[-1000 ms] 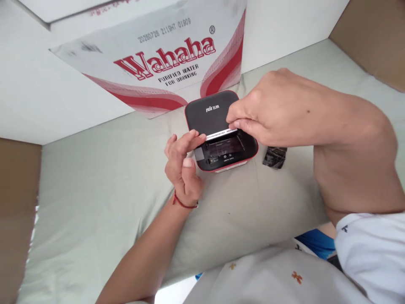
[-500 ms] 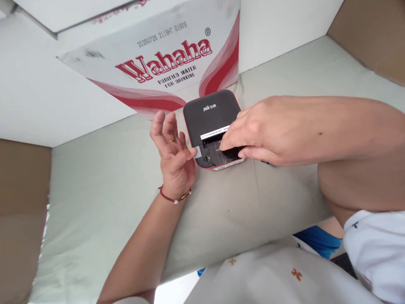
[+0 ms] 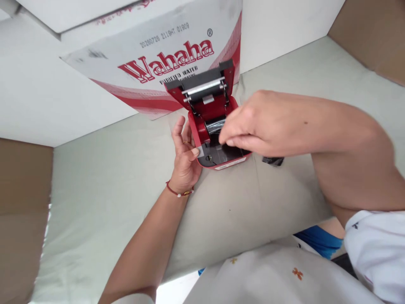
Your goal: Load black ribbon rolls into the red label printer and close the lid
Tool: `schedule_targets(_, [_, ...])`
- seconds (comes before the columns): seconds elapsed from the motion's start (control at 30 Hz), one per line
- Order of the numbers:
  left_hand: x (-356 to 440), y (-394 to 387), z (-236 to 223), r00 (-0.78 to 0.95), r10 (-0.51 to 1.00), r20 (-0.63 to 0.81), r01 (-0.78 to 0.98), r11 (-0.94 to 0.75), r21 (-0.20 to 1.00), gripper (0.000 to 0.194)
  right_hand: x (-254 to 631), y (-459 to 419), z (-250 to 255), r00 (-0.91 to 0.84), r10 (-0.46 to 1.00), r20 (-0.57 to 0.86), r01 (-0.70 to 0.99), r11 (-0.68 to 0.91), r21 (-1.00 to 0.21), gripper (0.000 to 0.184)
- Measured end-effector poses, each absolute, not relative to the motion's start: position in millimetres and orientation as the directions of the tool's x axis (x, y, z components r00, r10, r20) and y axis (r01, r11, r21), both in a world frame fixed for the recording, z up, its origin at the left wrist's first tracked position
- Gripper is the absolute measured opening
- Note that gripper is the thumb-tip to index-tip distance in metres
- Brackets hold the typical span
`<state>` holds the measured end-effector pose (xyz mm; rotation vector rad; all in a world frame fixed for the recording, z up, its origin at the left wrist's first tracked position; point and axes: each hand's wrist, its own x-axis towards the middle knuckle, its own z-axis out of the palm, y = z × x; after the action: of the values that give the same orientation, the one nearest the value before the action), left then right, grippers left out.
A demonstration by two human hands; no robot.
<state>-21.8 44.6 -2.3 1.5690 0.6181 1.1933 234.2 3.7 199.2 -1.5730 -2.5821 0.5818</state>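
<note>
A small black and red printer sits on a pale cloth, its lid swung up to show a red inside and a black roll. My left hand rests against the printer's left side, thumb on a grey side button, fingers loosely apart. My right hand reaches over the open compartment with fingertips pinched together near the roll; what they hold is hidden.
A white and red "Wahaha" cardboard box stands just behind the printer. A small dark wrapped object lies on the pale cloth to the printer's right, half hidden by my right forearm. Brown cardboard borders the left side.
The printer lid has sprung open from shut. My left hand has closed in on the side button, and my right hand has moved from the lid's front edge over the open compartment.
</note>
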Motion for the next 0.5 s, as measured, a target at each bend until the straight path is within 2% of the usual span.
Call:
schedule_targets(0.07, [-23,46,-4,0.393,0.843,0.367,-0.167,-0.327,0.930,0.090,225,13,193,-0.467,0.877,-0.111,0.847,0.407,-0.341,0.035])
schedule_targets(0.17, [-25,46,-3,0.397,0.848,0.352,-0.157,-0.315,0.936,0.089,219,29,170,-0.358,0.934,-0.010,0.884,0.335,-0.327,0.036])
schedule_targets(0.23, [-25,45,-2,0.386,0.853,0.350,-0.147,-0.318,0.937,0.088,218,36,156,-0.337,0.941,0.008,0.897,0.324,-0.301,0.037])
schedule_targets(0.33, [-23,44,-2,0.371,0.857,0.358,-0.130,-0.334,0.934,0.089,217,40,145,-0.361,0.933,0.003,0.907,0.352,-0.230,0.038])
schedule_targets(0.5, [-20,44,-2,0.349,0.866,0.359,-0.148,-0.327,0.933,0.090,214,38,149,-0.492,0.868,-0.069,0.870,0.488,-0.069,0.041])
